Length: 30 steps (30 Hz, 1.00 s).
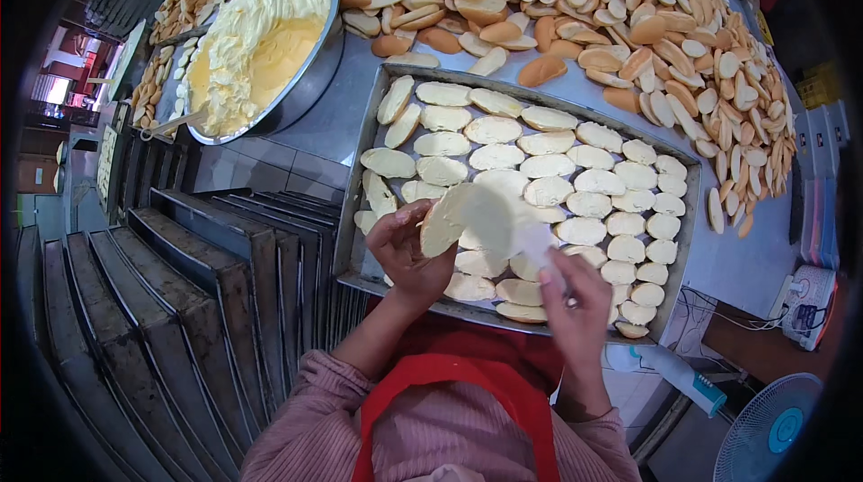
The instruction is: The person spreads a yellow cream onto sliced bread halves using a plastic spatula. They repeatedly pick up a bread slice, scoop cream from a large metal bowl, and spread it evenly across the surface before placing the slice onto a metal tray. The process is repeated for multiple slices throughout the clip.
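Observation:
My left hand holds an oval half of a bread roll, its cut face coated with pale cream. In my right hand is a white spatula, blurred, with its broad blade beside the bread half. Both hands are above a large metal baking tray. Rows of cream-coated bread halves lie in the tray, cut faces up; my hands and the spatula hide some of them. At the upper left stands a steel bowl of yellow and whitish cream, with a utensil handle over its rim.
A big heap of sliced bread rolls covers the table's far side and right end. Many metal trays stand on edge at my left. To the right are a pedestal fan, a white device with cables and plastic boxes.

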Tool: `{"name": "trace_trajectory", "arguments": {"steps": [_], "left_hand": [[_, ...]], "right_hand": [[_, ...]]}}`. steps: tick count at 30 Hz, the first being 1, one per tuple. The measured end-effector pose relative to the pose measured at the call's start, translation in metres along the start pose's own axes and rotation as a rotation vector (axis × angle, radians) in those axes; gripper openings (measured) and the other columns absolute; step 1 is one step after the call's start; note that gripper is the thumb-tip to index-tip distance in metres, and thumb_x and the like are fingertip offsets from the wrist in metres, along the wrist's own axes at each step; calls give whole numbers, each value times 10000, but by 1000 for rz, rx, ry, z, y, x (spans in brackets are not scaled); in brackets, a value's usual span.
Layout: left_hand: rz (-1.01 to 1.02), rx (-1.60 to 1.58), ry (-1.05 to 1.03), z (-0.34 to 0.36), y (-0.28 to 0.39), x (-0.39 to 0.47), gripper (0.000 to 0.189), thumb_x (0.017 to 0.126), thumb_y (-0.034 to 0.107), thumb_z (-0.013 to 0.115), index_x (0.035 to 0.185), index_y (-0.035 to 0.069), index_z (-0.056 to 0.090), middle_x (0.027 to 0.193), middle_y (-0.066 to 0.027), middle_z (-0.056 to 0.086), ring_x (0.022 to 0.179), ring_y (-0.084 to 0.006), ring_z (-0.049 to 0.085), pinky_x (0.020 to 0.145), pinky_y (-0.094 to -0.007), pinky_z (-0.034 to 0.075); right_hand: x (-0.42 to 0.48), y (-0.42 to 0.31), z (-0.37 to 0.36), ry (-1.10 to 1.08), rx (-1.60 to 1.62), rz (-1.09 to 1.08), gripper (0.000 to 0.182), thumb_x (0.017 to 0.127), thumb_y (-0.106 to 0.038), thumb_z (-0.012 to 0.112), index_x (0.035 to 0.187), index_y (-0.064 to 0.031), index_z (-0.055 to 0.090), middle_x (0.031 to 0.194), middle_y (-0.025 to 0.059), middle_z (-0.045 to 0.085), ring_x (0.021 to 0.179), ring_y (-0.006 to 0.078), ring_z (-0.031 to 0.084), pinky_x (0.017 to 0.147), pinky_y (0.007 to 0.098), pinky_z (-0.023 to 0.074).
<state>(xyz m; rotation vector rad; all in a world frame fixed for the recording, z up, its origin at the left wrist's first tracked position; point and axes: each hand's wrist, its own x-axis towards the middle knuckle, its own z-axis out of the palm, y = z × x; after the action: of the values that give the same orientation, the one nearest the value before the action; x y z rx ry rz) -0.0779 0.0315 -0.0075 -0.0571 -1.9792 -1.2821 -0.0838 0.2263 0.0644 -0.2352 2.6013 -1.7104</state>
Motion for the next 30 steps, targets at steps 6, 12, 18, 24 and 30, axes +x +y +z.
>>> {"name": "trace_trajectory", "arguments": {"steps": [6, 12, 18, 24, 30], "left_hand": [[-25, 97, -32, -2, 3, -5, 721, 720, -91, 708, 1258, 74, 257, 1127, -157, 526, 1007, -235, 597, 881, -331, 488], [-83, 9, 17, -2, -3, -6, 709, 738, -33, 730, 1262, 74, 266, 1134, -131, 511, 1031, -219, 570, 911, -331, 454], [-100, -27, 23, -1, 2, -3, 684, 733, -73, 716, 1238, 67, 277, 1146, -131, 501, 1021, -213, 586, 881, -312, 490], [-117, -21, 22, 0, 2, -4, 677, 740, -52, 716, 1240, 70, 276, 1141, -133, 506, 1028, -208, 569, 887, -313, 471], [-52, -46, -8, 4, 5, -5, 693, 728, -99, 702, 1246, 65, 272, 1154, -151, 514, 1032, -229, 597, 876, -310, 497]], "right_hand": [[13, 22, 16, 37, 15, 152, 240, 832, -66, 657, 1057, 18, 663, 752, 96, 614, 620, 117, 536, 551, 230, 412], [6, 7, 11, -142, -20, 117, 226, 853, -62, 645, 1063, 18, 661, 838, 91, 652, 631, 86, 513, 550, 234, 402], [6, 36, 2, -137, 237, 222, 251, 863, -73, 637, 1092, 29, 645, 867, 52, 638, 731, 75, 528, 633, 210, 408], [8, 37, 0, 65, 61, 146, 234, 826, -48, 665, 1054, 7, 669, 746, 38, 595, 600, 67, 463, 523, 210, 358], [5, 8, 16, -32, -60, 16, 266, 798, -52, 684, 1059, -2, 672, 728, 56, 600, 581, 87, 472, 507, 243, 378]]}}
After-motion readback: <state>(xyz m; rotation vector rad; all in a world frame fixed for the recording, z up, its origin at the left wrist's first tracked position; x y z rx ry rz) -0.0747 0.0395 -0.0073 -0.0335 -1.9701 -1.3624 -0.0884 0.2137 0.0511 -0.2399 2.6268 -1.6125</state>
